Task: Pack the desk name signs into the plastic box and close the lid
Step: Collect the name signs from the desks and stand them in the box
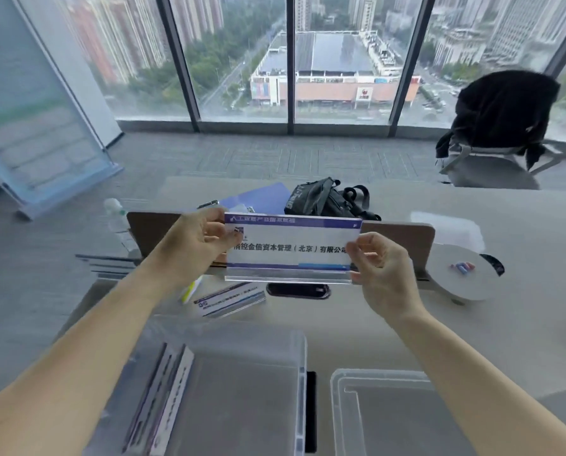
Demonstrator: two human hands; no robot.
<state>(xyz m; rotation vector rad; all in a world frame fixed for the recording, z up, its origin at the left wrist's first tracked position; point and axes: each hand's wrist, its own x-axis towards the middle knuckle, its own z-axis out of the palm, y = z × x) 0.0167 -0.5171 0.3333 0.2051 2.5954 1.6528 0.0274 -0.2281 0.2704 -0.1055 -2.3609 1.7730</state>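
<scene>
A clear acrylic desk name sign (291, 248) with a white card and purple bands hangs upright above the desk. My left hand (193, 241) pinches its left end and my right hand (383, 274) grips its right end. Another name sign (230, 299) lies flat on the desk below it. The clear plastic box (303, 350) stands open at the near left, with a few signs (163, 396) leaning against its left side. Its clear lid (344, 406) lies flat on the desk to the right of the box.
A brown divider panel (400, 238) crosses the desk behind the sign. Beyond it lie a black bag (327, 199), a blue folder (262, 197) and a water bottle (117, 218). A white round stand (462, 274) sits at right; a chair with a black jacket (502, 110) stands by the window.
</scene>
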